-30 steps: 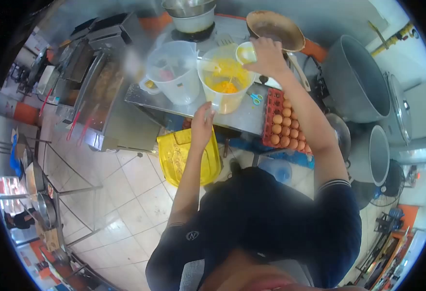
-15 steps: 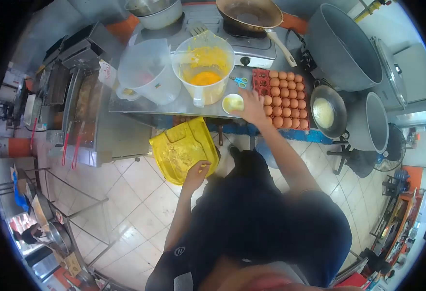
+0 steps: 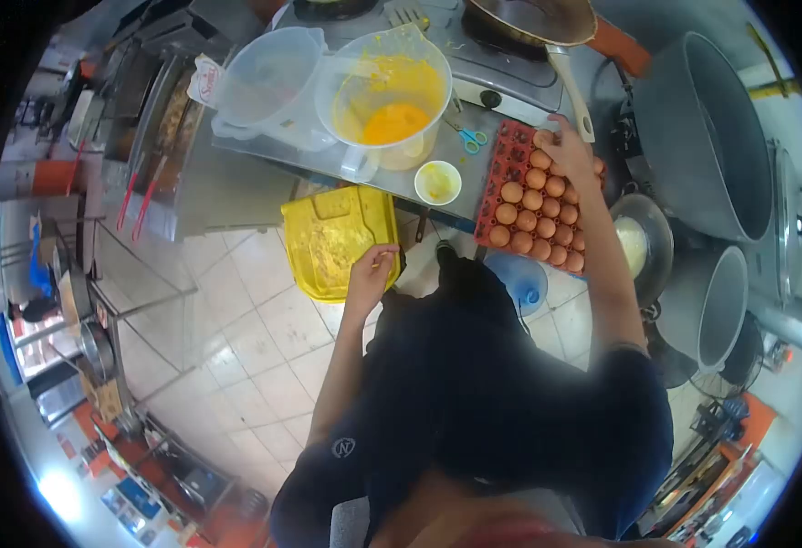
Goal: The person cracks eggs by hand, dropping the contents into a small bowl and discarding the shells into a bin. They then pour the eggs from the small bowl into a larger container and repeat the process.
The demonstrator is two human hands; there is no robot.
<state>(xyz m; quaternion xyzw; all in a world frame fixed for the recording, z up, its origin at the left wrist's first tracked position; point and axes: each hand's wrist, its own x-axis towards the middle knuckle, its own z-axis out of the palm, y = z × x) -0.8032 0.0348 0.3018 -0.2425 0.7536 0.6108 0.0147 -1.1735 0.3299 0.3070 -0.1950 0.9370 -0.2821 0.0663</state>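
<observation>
My right hand reaches over the red egg tray, its fingers bent round a brown egg in the back rows. Brown eggs fill most of the tray; several cups at its left side hold none. My left hand hangs over the front of the yellow bin lid, fingers curled together; what they hold, if anything, is too small to name. A small white bowl with yellow residue stands at the counter's edge. Behind it is a clear pitcher with orange-yellow liquid.
Another clear pitcher stands at the left, and blue scissors lie by the tray. A stove carries a pan at the back. At the right are a frying pan with pale contents and large grey pots.
My right hand has moved from the small bowl to the eggs at the back of the tray. The view has shifted and turned. My left hand remains near the yellow lid.
</observation>
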